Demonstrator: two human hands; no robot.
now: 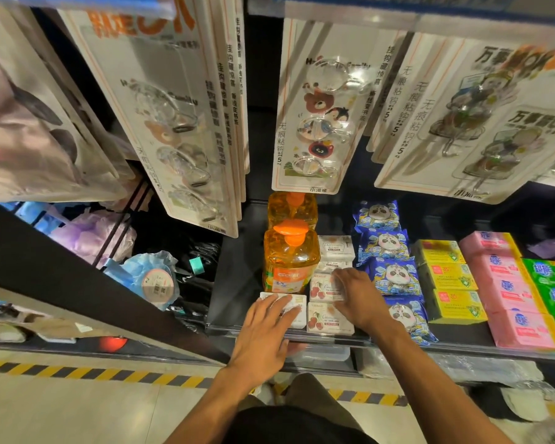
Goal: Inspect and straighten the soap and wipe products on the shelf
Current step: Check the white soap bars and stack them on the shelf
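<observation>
Reaching onto dark shop shelf (234, 283), left hand (263, 328) flat on white soap box (298, 315), right hand (358, 296) gripping cherry-print box (321, 288), two orange pump bottles (289, 261), four panda wipe packs (394, 275).

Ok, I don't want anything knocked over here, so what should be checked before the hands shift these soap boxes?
1. Left hand flat on the white box: ok.
2. Right hand has a grip on the rear cherry box: ok.
3. Front cherry box square to the shelf edge: ok.
4. Orange bottle upright: ok.
5. Panda wipe packs in a straight row: cannot tell, the wide lens bends it.
</observation>
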